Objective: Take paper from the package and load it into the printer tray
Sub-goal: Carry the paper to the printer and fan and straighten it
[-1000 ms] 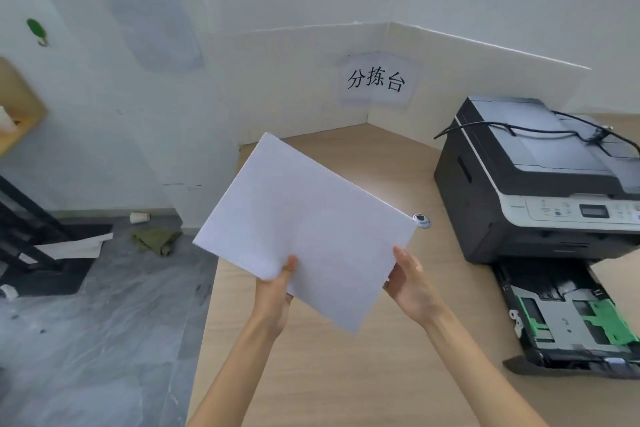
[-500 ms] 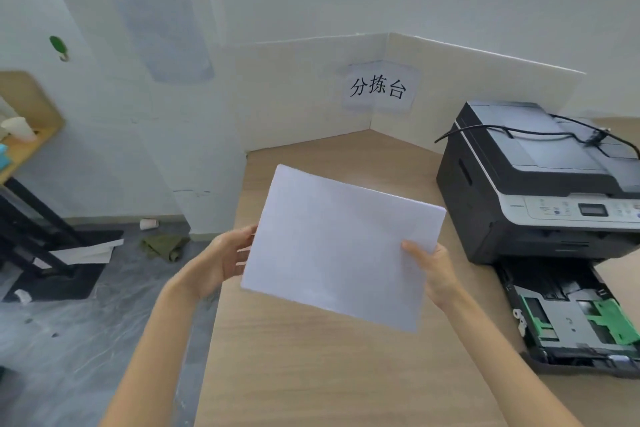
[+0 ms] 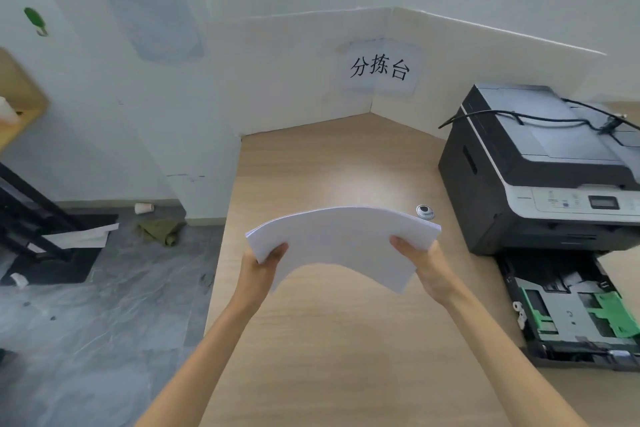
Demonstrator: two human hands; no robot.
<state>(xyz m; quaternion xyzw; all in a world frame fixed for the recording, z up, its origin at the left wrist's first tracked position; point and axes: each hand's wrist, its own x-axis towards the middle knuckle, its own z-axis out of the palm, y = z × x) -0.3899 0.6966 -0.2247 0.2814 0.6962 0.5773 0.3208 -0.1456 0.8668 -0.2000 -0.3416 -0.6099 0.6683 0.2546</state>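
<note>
A stack of white paper (image 3: 341, 239) hangs above the wooden table (image 3: 339, 350), bowed upward in the middle. My left hand (image 3: 261, 269) grips its left short edge and my right hand (image 3: 424, 263) grips its right short edge. The black and grey printer (image 3: 540, 170) stands at the right. Its paper tray (image 3: 568, 312) is pulled out in front of it, open, with green guides and no paper visible inside. The stack is left of the tray and apart from it. No paper package is in view.
A small round metal object (image 3: 425, 211) lies on the table just behind the paper. White partition boards (image 3: 311, 73) with a printed sign close the table's back. A black cable (image 3: 519, 114) lies over the printer top. Grey floor with scraps lies left of the table edge.
The stack went from tilted upright, facing me, to lying nearly flat and arched. My left hand shifted from the bottom edge to the left side, and both hands now hold the short ends.
</note>
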